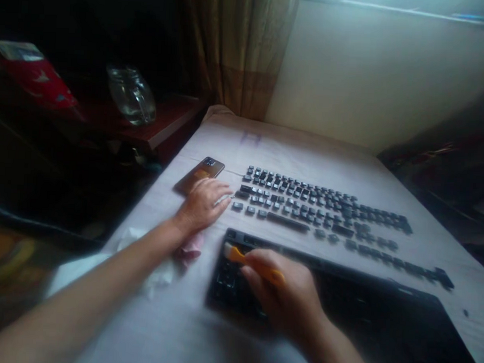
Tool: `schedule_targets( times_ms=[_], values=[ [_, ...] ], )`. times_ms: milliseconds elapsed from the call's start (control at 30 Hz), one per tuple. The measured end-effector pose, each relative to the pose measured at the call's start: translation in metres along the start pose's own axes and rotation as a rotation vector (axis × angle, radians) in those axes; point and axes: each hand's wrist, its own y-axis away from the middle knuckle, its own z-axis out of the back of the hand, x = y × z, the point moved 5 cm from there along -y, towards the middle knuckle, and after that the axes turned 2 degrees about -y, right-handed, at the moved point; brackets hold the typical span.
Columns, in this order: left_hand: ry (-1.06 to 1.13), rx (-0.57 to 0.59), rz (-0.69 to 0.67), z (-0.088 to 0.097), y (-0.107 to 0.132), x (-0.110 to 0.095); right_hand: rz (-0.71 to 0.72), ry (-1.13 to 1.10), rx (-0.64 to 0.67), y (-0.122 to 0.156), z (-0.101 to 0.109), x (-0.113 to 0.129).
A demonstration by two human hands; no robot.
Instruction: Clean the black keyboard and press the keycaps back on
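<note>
My right hand [287, 285] is closed around the orange handle of a small brush [258, 263]. Its pale bristles meet the upper left corner of a black keyboard [365, 304], where the keycaps are off; my hand hides part of the keys area. My left hand [205, 201] lies with fingers stretched and thumb apart, beside a brown phone [198, 174] lying face down. A thin pale item, too blurred to name, shows between its thumb and fingers. Rows of loose black keycaps [288, 223] are laid out beyond the keyboard.
Under my left forearm are a crumpled pink cloth [191, 250] and white tissue [157, 277]. A glass jug [132, 96] and a red packet [38, 79] stand on the dark wooden furniture [168, 126] at left. A curtain [241, 53] hangs behind the cloth-covered surface [300, 144].
</note>
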Motion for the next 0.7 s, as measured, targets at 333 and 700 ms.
schedule_targets(
  times_ms=[333,700],
  values=[
    [0.216,0.015,-0.266,-0.010,0.043,-0.032,-0.014,-0.140,0.155,0.010,0.001,0.011],
    [0.183,0.061,-0.204,-0.013,0.044,-0.029,-0.284,-0.331,0.233,0.015,0.014,-0.010]
  ],
)
